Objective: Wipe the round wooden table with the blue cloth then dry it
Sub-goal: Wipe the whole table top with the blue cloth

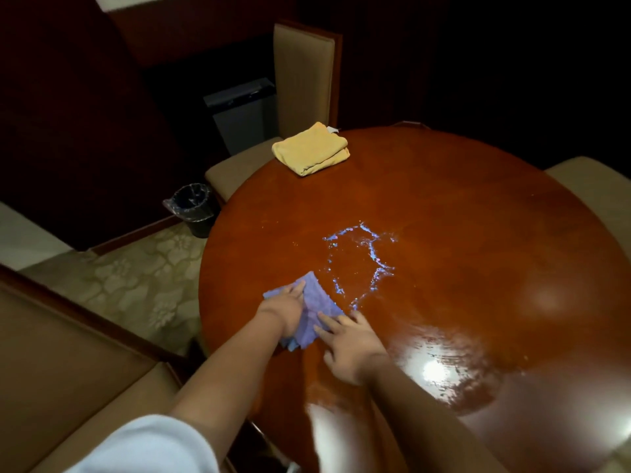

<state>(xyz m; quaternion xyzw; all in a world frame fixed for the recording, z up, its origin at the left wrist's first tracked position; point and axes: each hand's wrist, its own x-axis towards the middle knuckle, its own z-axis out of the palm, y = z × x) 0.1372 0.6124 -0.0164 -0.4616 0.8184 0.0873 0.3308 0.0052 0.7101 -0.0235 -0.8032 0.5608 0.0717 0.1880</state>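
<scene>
We have the blue cloth [314,312] lying on the round wooden table [444,206] near its rim at about 8 o'clock. It is crumpled into a long strip, and its long axis runs from 7 o'clock toward 1 o'clock, the far tip pointing at a patch of wet streaks [362,261] just beyond it at 1 o'clock.

Our left hand [285,310] lies flat on the cloth's left half, fingers straight and close together, pointing along the strip toward 1 o'clock. Our right hand [351,346] rests at the cloth's near right edge, fingers spread; the fingertips touch the fabric while the palm sits on bare wood. Neither hand curls round the cloth.

A folded yellow towel [310,148] sits at the table's far rim, at 11 o'clock, well apart from the cloth. Off the table at 9 o'clock stands a lined bin [193,209] on the floor.
</scene>
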